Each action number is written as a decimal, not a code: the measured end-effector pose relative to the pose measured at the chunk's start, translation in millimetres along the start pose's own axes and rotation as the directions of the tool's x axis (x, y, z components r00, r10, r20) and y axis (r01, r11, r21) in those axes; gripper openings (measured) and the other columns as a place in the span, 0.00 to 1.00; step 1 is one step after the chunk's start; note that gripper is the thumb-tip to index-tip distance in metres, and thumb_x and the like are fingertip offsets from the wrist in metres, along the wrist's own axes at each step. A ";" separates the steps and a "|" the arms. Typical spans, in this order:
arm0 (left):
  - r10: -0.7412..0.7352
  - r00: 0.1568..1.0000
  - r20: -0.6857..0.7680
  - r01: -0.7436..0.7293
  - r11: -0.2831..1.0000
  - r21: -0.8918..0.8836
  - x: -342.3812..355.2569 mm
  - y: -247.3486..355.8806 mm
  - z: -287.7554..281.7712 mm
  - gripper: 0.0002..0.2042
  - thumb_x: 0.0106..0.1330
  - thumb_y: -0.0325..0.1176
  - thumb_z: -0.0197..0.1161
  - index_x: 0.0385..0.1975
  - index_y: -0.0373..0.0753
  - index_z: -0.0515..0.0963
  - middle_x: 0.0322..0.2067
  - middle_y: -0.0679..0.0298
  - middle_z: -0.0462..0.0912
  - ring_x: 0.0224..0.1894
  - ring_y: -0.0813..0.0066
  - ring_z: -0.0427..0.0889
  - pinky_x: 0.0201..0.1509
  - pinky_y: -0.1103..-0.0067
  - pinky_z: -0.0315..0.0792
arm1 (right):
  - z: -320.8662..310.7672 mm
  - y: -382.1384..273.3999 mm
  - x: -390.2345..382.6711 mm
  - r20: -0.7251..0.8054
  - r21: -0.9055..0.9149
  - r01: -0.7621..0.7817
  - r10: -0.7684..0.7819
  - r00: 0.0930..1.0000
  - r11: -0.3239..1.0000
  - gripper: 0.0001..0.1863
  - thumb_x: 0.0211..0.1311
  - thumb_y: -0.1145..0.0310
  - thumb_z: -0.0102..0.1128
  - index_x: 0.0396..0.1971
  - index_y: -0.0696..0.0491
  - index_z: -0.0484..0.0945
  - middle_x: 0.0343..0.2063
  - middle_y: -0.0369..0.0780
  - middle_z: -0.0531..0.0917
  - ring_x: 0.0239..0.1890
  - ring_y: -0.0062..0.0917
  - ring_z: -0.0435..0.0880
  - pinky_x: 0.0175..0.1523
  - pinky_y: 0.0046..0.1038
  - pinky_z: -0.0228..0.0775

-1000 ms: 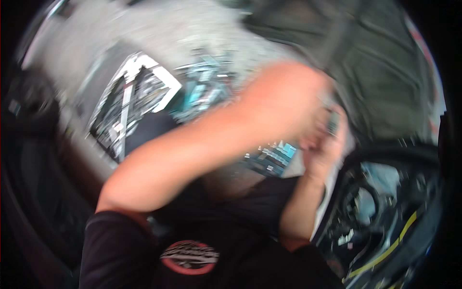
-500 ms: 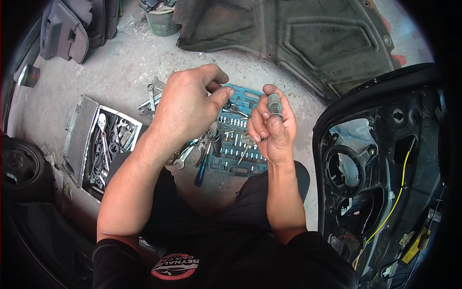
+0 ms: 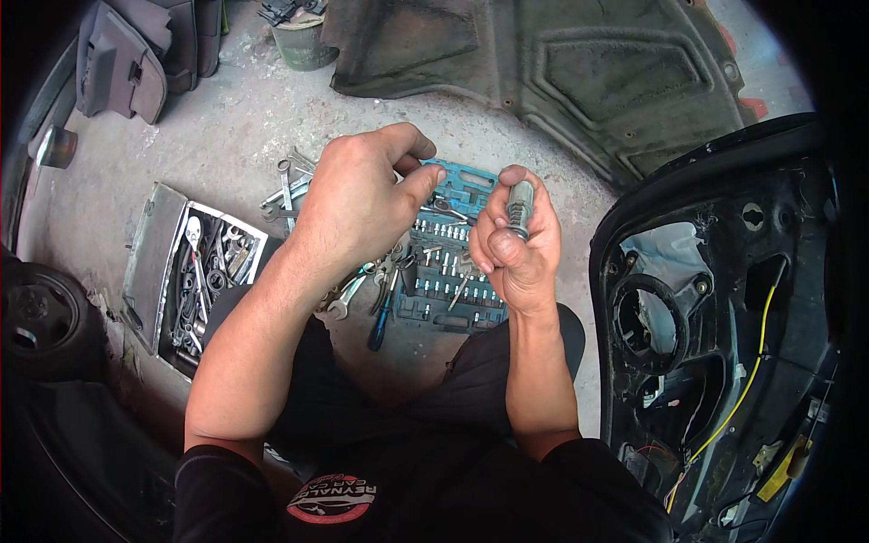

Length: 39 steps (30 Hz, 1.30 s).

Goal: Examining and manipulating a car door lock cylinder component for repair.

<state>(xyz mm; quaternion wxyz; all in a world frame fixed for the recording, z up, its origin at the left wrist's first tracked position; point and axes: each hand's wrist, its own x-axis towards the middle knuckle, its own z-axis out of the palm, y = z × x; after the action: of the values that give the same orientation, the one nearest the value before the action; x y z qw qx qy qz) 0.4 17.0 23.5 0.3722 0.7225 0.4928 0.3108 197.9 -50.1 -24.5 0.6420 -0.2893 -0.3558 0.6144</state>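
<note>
My right hand (image 3: 520, 244) is closed around a small grey metal lock cylinder (image 3: 520, 206), which stands upright between thumb and fingers with its ridged side showing. To its left, my left hand (image 3: 371, 181) is raised with the fingers curled and the thumb near the fingertips. Whatever it may pinch is too small or hidden to make out. Below both hands lies an open blue socket set case (image 3: 439, 317) with rows of sockets, partly covered by my hands. Loose wrenches (image 3: 338, 309) and a blue-handled screwdriver (image 3: 380, 326) lie beside the case.
An open metal toolbox (image 3: 167, 262) full of tools sits at the left. A stripped car door panel (image 3: 715, 317) with a yellow cable (image 3: 749, 366) stands on the right. Farther off are a large dark moulded panel (image 3: 615, 72), a bucket (image 3: 306, 45) and grey trim panels (image 3: 127, 68).
The lock cylinder has tilted slightly in my right hand, showing more of its ridged side, and my right thumb has shifted left and down. My left hand has barely moved.
</note>
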 end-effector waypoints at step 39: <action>-0.512 0.274 -0.814 0.929 0.359 0.087 -394.3 -510.6 -357.2 0.15 0.62 0.44 0.67 0.45 0.46 0.89 0.39 0.53 0.90 0.47 0.56 0.89 0.55 0.66 0.79 | -11.1 116.9 37.3 -0.365 -0.465 -0.326 0.157 0.918 0.823 0.30 0.77 0.52 0.58 0.66 0.61 0.70 0.41 0.35 0.76 0.23 0.12 0.57 0.25 0.19 0.49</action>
<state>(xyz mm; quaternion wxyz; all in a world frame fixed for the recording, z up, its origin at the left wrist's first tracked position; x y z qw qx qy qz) -663.2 -151.2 -250.6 0.0401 0.2952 0.9403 0.1644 138.5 -3.2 -121.6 0.5042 -0.5871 -0.3619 0.5197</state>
